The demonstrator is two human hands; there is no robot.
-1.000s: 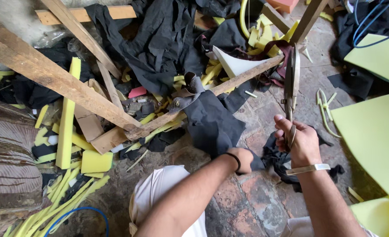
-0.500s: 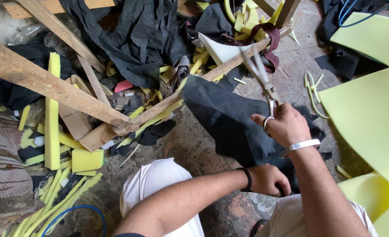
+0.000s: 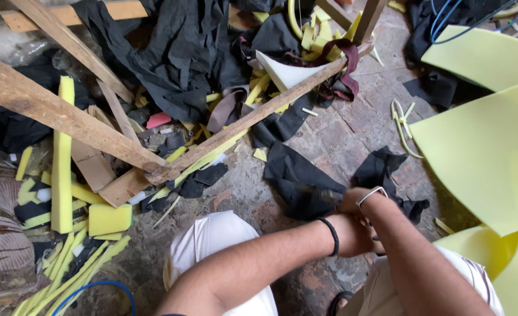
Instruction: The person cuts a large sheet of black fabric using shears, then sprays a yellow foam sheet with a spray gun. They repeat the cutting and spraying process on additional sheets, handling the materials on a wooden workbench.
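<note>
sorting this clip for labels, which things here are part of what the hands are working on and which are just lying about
In hand:
- left hand and right hand, close together low over the floor
- black cloth piece beside them

Lying about:
- wooden planks
- yellow foam sheets
- foam strips
- black fabric heap
- blue cable

Both hands (image 3: 355, 219) low on black cloth (image 3: 297, 178), yellow foam sheet (image 3: 481, 146) beside.

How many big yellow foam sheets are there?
3 show: one sheet at top right, a larger sheet below it along the right edge, and a curved sheet in the bottom right corner. More may lie out of view.
</note>
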